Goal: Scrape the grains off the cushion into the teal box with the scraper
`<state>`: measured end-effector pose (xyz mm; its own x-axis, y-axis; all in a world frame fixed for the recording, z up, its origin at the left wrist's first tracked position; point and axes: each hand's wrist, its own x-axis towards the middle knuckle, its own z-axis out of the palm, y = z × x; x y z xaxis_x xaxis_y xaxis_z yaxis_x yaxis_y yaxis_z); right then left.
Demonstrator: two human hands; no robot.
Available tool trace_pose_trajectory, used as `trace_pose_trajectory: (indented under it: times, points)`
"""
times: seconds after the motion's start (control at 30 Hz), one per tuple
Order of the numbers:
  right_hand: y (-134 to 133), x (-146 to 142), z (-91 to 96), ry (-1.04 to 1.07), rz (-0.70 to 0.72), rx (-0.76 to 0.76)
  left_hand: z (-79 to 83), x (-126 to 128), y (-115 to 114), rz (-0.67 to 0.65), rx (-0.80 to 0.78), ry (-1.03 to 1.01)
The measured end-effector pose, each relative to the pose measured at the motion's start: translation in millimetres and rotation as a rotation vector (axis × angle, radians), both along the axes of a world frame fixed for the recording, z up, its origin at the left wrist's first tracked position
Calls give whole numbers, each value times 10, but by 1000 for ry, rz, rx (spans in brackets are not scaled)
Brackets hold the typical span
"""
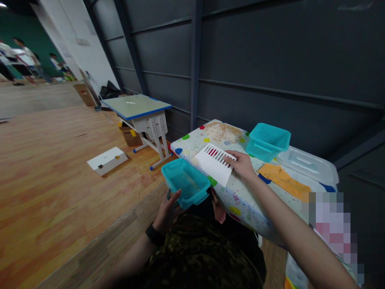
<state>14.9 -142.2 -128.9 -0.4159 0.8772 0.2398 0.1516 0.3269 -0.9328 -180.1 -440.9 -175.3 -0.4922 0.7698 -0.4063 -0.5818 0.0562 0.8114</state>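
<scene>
My left hand (170, 208) grips the near side of a teal plastic container (197, 199), held against the table's front edge with a little pale, grainy stuff on its bottom. A white slotted sheet (214, 166) lies low over the tabletop, pinched at its slotted end by my right hand (240, 163). Red shows through some of the slots. Some pale grains touch the sheet's left side. Farther back, a spread pile of white and tan grains (224, 132) rests on the patterned tablecloth (191, 146).
A second teal container (261, 146) stands at the back right. Beside it are a clear plastic lid (309, 164) and an orange cloth (282, 180). A school desk (138, 106) and a white box (107, 160) on the floor are to the left. A dark wall borders the table's back.
</scene>
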Motion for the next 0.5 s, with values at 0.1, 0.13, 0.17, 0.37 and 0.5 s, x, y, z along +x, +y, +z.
trace_pose_trajectory:
  times: [0.1,0.13,0.17,0.37,0.5]
  points:
    - [-117,-19,67,-14,42,44,-1,4,5,14,-14,7]
    - [-153,-28,89,-28,57,63,-2,5,6,17,-11,10]
    - [-184,-36,110,-44,70,81,-4,7,6,18,-8,11]
    - [-126,-6,151,-37,30,114,-38,-9,1,5,-20,-9]
    - [179,29,79,20,-148,127,-42,-41,9,-7,-11,7]
